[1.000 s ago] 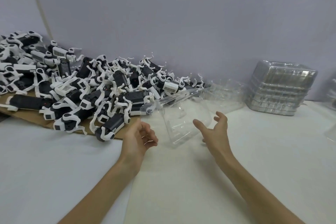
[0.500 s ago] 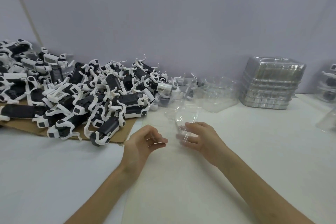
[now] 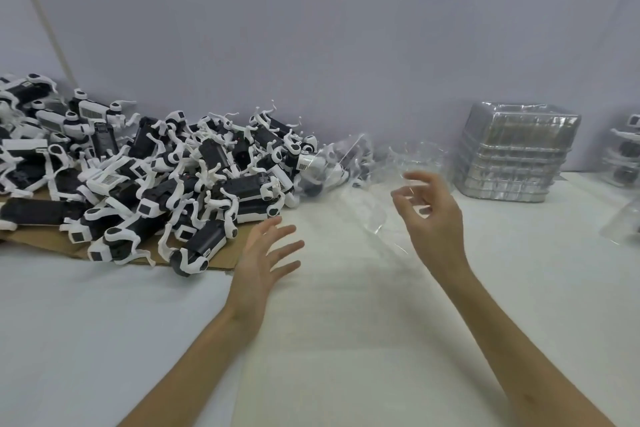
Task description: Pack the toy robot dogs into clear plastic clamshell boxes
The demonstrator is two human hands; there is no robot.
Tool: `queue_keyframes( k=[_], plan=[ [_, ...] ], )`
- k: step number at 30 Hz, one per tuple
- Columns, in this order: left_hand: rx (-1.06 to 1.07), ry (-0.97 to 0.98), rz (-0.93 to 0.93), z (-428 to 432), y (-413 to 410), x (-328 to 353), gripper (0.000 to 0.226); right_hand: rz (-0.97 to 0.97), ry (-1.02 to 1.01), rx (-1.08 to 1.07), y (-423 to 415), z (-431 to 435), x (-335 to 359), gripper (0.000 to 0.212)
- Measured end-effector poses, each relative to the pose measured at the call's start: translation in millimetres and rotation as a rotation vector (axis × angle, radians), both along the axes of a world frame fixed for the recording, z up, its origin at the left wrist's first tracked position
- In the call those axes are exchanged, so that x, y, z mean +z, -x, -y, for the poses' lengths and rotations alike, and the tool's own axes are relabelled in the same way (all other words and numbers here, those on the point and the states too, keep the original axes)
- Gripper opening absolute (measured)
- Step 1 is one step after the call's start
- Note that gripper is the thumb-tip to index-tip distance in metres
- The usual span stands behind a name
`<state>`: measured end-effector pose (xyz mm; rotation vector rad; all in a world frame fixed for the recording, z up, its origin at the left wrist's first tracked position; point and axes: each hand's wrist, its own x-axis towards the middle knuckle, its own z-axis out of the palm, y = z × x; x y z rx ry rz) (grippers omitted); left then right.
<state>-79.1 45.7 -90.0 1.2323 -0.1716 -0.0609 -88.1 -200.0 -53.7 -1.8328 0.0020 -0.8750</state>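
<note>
Right fingers (image 3: 424, 180) curled, clamshell box (image 3: 375, 218) beside

black-and-white plastic toy robot dogs (image 3: 214, 184): tangled heap, left side | clear plastic clamshell box (image 3: 375, 215): centre, just right of heap, pose unclear | stack of clear clamshell boxes (image 3: 512, 156): nested, right rear

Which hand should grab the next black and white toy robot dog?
Left. The open left hand hovers beside the nearest toy robot dog; the right hand is farther away, by the clear plastic clamshell box.
</note>
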Motion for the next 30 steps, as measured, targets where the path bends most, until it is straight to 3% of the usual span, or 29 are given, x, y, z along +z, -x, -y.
queue_keyframes(
  k=[5,9,14,18,20,24,25,27,30],
  plan=[
    [0.123,-0.1,0.048,-3,-3,1,0.067,-0.192,0.19,0.117,-2,11,-1,0.027],
    [0.05,-0.196,0.063,-4,-5,-3,0.075,-0.331,0.23,0.197,-3,8,-8,0.024],
    [0.028,-0.366,0.142,-3,-3,-9,0.054,-0.436,0.232,0.348,-4,4,-11,0.022],
    [0.266,-0.358,0.157,-4,-6,-9,0.037,-0.5,0.151,0.508,-1,8,-8,0.037],
    [0.481,-0.36,0.217,-2,-3,-5,0.035,-0.468,0.157,0.472,-2,7,-10,0.038],
    [1.056,-0.55,0.546,-18,-8,5,0.035,-0.39,0.143,0.373,-5,8,-12,0.039],
    [1.144,-0.605,0.535,-23,-11,6,0.037,-0.383,0.122,0.374,-6,9,-11,0.039],
    [1.186,-0.626,0.322,-32,-17,6,0.037,-0.379,0.092,0.378,-6,11,-11,0.039],
    [1.009,-0.605,0.068,-36,-21,2,0.028,-0.384,0.09,0.393,-7,11,-12,0.038]
  ],
)
